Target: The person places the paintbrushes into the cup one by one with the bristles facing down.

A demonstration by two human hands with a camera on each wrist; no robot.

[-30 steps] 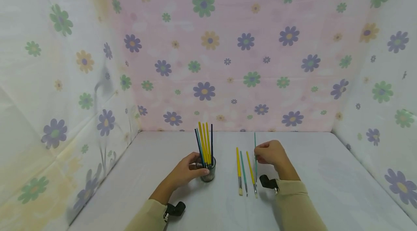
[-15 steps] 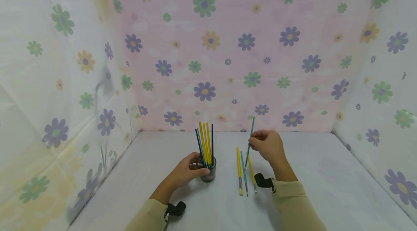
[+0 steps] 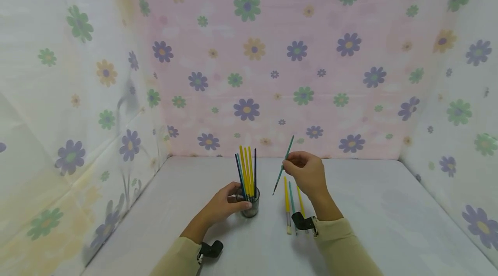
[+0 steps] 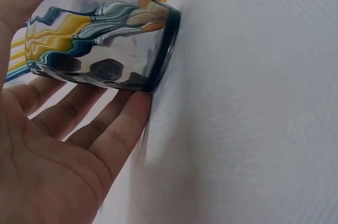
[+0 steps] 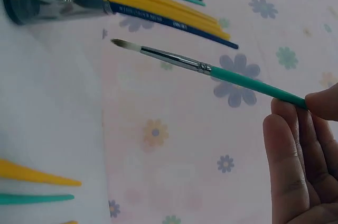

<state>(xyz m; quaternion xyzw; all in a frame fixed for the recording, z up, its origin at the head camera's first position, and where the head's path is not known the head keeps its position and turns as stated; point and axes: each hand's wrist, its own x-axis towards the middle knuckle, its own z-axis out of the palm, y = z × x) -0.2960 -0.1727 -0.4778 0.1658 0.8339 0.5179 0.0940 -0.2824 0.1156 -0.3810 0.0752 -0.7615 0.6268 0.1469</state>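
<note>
My left hand [image 3: 222, 205] grips a clear glass cup [image 3: 252, 210] that stands upright on the white table. Yellow, dark blue and teal brush handles [image 3: 247, 172] rise out of it; through the glass wall [image 4: 127, 49] the left wrist view shows bristles at the bottom. Between thumb and fingertips, my right hand [image 3: 309, 175] pinches a teal-handled paintbrush [image 5: 248, 82] in the air, to the right of the cup. That brush slants, its pointed bristles [image 5: 125, 44] downward and toward the cup, apart from it.
Right of the cup, a yellow paintbrush [image 3: 287, 200], a teal paintbrush [image 3: 291, 194] and another yellow paintbrush [image 3: 300, 198] lie side by side, partly hidden by the right wrist camera [image 3: 303, 222]. A flowered cloth [image 3: 272, 94] closes off the back and sides.
My right hand has lifted the teal paintbrush from the table and carried it left toward the cup, tilting it. My left hand keeps its hold on the cup.
</note>
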